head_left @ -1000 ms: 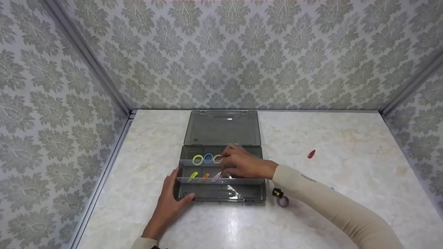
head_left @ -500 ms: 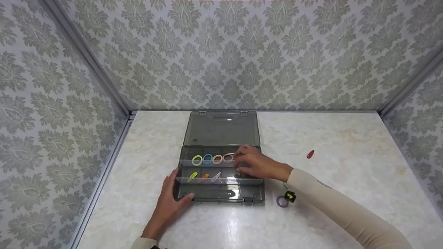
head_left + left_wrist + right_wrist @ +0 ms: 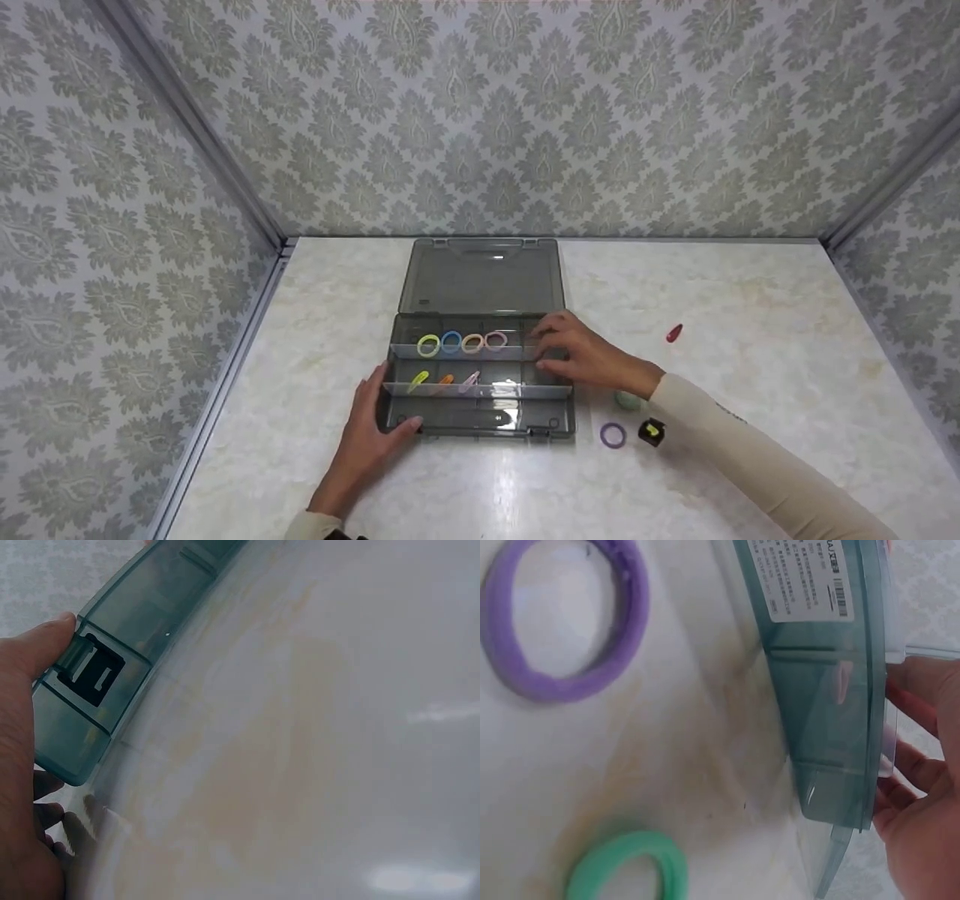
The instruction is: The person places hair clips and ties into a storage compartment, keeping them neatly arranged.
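A translucent grey storage box (image 3: pixel 480 414) lies with its lid (image 3: pixel 484 277) folded back. My left hand (image 3: pixel 371 424) grips its front left corner, and the left wrist view has the thumb by the black latch (image 3: pixel 94 671). Yellow (image 3: pixel 428 346), blue (image 3: pixel 451 343), peach (image 3: pixel 472 344) and pink (image 3: pixel 496 341) hair ties line the rear compartment. Yellow (image 3: pixel 418 381), orange (image 3: pixel 445 381) and pink (image 3: pixel 470 382) hair clips lean in the middle one. My right hand (image 3: pixel 581 352) is over the box's right side, fingers loosely bent at the rear divider, nothing visible in them.
On the table right of the box lie a purple hair tie (image 3: pixel 613 435), a green hair tie (image 3: pixel 628 400) partly beside the sleeve, and a red hair clip (image 3: pixel 674 333). A black wrist camera (image 3: pixel 652 432) is on the right arm. Patterned walls stand behind and beside the table.
My right hand has moved right, away from the row of hair ties, uncovering the peach and pink ones. The green hair tie has come into view. My left hand stays at the corner.
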`<control>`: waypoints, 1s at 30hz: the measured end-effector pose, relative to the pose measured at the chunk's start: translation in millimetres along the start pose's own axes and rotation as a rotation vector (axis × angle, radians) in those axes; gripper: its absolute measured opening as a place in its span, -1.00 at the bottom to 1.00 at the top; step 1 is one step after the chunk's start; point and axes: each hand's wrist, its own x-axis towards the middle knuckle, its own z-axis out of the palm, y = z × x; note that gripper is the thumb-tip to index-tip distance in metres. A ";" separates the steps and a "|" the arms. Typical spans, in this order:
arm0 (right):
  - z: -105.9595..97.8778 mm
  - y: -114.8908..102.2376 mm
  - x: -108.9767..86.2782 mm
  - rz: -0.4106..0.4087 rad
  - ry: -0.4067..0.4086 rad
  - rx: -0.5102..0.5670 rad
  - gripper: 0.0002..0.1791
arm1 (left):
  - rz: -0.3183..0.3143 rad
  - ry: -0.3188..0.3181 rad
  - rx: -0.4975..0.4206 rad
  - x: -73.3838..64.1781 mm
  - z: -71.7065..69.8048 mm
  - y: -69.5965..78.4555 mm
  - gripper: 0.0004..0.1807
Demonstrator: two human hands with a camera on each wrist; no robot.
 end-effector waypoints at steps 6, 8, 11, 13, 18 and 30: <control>-4.0 4.4 -9.2 -0.008 0.065 0.055 -0.90 | -0.037 -0.012 0.003 0.6 0.1 2.7 0.25; -4.1 6.5 -13.0 -0.001 0.090 0.069 -0.86 | -0.053 -0.018 0.006 0.5 0.1 3.6 0.25; -4.1 11.3 -19.0 0.032 0.130 0.090 -0.79 | -0.062 -0.023 0.009 -0.1 0.0 4.2 0.25; -4.6 14.8 -23.5 0.059 0.155 0.098 -0.74 | -0.061 -0.023 0.009 -0.3 0.2 3.9 0.25; -9.2 24.2 -36.6 0.109 0.211 0.107 -0.68 | -0.051 -0.021 0.004 -0.1 0.9 3.1 0.25; -26.2 42.8 -73.4 0.265 0.351 0.158 -0.68 | -0.055 -0.022 0.007 0.8 0.7 2.9 0.26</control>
